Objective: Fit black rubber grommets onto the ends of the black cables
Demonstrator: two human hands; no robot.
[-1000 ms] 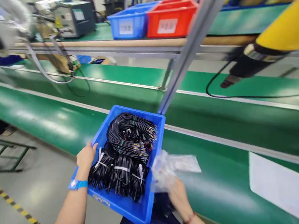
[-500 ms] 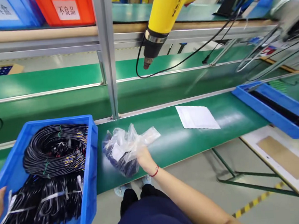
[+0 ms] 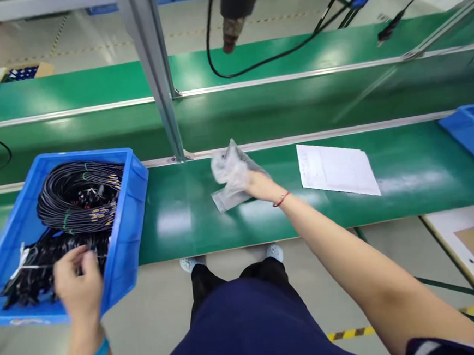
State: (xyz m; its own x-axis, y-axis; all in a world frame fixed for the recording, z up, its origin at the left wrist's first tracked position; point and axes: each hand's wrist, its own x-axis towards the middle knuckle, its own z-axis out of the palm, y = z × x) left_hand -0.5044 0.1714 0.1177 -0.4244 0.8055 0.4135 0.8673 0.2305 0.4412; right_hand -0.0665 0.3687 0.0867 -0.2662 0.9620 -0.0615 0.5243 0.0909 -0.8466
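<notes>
My right hand (image 3: 261, 186) is closed on crumpled clear plastic bags (image 3: 233, 169), held over the green bench top; no dark contents show in them. My left hand (image 3: 80, 280), somewhat blurred, hovers at the near side of a blue bin (image 3: 140, 177), fingers bent, thumb apart from them, and nothing visible in its grasp. Just beyond those fingers lie black cable bundles (image 3: 39, 269) tied with white bands. Behind them in the bin sits a large coil of black cable (image 3: 63, 185) with green ties; contact between the left hand and the bundles is unclear.
White paper sheets (image 3: 337, 169) lie on the bench (image 3: 171, 226) to the right. A heat gun nozzle (image 3: 231, 33) hangs above with its black cord. A metal post (image 3: 152, 69) rises behind the bench. Another blue bin (image 3: 471, 134) stands at the right edge.
My left hand has moved from the bin's left edge to its near right part. My right hand shifted right with the plastic; the dark contents seen with it before no longer show. The view tilted downward.
</notes>
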